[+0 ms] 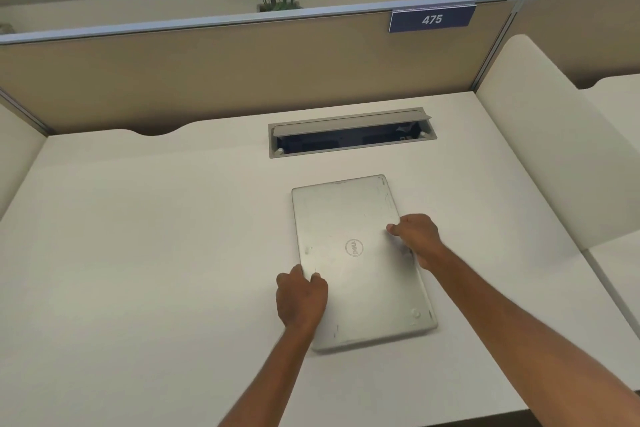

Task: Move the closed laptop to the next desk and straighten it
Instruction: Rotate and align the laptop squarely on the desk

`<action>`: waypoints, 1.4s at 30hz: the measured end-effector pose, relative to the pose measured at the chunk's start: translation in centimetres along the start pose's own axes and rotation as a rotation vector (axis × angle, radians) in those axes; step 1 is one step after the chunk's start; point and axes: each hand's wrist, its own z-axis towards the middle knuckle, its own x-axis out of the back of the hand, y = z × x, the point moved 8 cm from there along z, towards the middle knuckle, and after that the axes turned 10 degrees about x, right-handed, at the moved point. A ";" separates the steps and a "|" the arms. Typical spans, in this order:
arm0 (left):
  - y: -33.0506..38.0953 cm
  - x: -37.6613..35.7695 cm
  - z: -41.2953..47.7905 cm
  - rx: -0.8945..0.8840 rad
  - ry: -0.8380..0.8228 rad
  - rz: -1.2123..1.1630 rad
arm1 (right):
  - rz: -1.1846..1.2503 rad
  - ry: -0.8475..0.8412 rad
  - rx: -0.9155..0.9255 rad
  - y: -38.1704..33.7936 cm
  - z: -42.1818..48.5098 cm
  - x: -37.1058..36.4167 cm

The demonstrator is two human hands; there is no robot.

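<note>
Head view: my left hand (300, 300) grip clamps the closed laptop (360, 260) at its left edge, right hand (417, 239) grip on its right edge, mid-surface (138, 253), skewed. Uneven pushing could over-rotate it.

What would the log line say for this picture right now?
item: closed laptop flat on desk, turned lengthwise | left hand: grips left edge | right hand: grips right edge | cable box: lid open
</note>
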 end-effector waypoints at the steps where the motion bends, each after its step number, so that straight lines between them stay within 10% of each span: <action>1: -0.2 -0.1 -0.2 0.006 -0.002 -0.011 | -0.013 0.000 0.010 -0.1 0.1 0.0; 14: 6.4 1.9 2.6 -0.376 0.082 0.131 | -0.227 0.178 0.044 4.5 -10.0 1.5; 22: 16.0 1.0 6.3 -0.716 0.079 0.643 | 0.142 0.261 -0.258 11.6 -18.6 1.8; 29: 19.5 -0.1 8.6 -0.632 -0.011 0.800 | 0.685 0.143 -0.480 13.3 -20.2 -4.2; 42: 18.8 1.2 9.5 -0.576 0.062 0.813 | 0.658 0.231 -0.455 12.8 -17.6 -2.4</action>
